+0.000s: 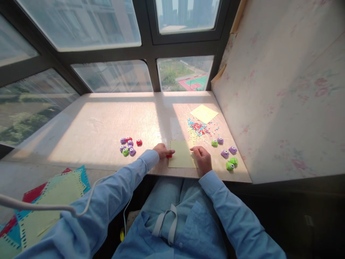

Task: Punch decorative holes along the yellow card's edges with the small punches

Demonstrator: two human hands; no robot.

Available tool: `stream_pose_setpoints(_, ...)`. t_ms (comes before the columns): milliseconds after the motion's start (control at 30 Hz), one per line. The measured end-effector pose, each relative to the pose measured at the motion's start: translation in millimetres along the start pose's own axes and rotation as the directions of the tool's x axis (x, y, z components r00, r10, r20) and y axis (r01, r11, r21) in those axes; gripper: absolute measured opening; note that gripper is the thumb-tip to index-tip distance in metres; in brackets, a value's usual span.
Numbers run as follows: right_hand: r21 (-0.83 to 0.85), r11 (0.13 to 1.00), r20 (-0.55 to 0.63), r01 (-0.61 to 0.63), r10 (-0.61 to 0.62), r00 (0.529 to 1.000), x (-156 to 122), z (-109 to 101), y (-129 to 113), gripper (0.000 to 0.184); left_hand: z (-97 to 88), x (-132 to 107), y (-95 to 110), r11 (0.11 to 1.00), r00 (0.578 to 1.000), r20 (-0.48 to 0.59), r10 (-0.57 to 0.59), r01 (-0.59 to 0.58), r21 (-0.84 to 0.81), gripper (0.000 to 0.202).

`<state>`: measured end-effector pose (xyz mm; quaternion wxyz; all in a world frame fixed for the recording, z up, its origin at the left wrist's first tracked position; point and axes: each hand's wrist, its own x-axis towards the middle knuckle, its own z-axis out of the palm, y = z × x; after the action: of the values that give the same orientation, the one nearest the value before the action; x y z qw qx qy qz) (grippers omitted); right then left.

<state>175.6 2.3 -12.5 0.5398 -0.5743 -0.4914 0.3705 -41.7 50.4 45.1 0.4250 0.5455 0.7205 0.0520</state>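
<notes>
My left hand [162, 150] is closed over a small red punch [169, 155] at the left edge of a pale yellow-green sheet [182, 154] lying on the wooden table [107, 126]. On the sheet's right edge rests my right hand [202, 158], fingers curled and pressing the paper down. Both arms wear light blue sleeves.
Several small purple, green and red punches [128, 145] lie left of my hands, more purple and green ones [228, 155] to the right. A heap of coloured paper bits [201, 129] and a yellow sheet [204, 113] lie behind. Punched coloured sheets [40, 208] lie at lower left. A papered wall [283, 90] stands at right.
</notes>
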Motion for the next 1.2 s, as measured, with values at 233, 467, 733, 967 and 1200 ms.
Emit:
stream_pose_setpoints(233, -0.034, 0.999, 0.030, 0.023, -0.022, 0.999, 1.2, -0.9, 3.8, 0.037, 9.8, 7.3, -8.3, 0.997, 0.995, -0.067, 0.073, -0.071, 0.022, 0.042)
stream_pose_setpoints(467, -0.057, 0.997, 0.035, 0.048, -0.046, 0.998, 2.1, -0.9, 9.2, 0.037, 8.8, 10.4, -10.3, 0.998, 0.996, -0.060, 0.070, -0.070, 0.000, 0.044)
stream_pose_setpoints(733, -0.403, 0.754, 0.208, 0.519, -0.476, 0.854, 5.9, 5.2, 24.0, 0.031, 9.0, 9.9, -9.4, 0.996, 0.996, -0.058, 0.063, -0.066, -0.066, 0.043)
stream_pose_setpoints(967, -0.617, 0.460, 0.477, 0.639, -0.427, 0.768, 5.6, 10.5, 30.3, 0.039, 17.6, 6.5, -21.6, 0.976, 0.996, -0.049, 0.074, -0.083, -0.204, 0.055)
stream_pose_setpoints(1200, -0.636, 0.438, 0.477, 0.636, -0.425, 0.770, 7.0, 8.9, 29.2, 0.038, 27.0, -1.1, -30.3, 0.913, 0.982, -0.131, 0.139, -0.178, -0.368, 0.053)
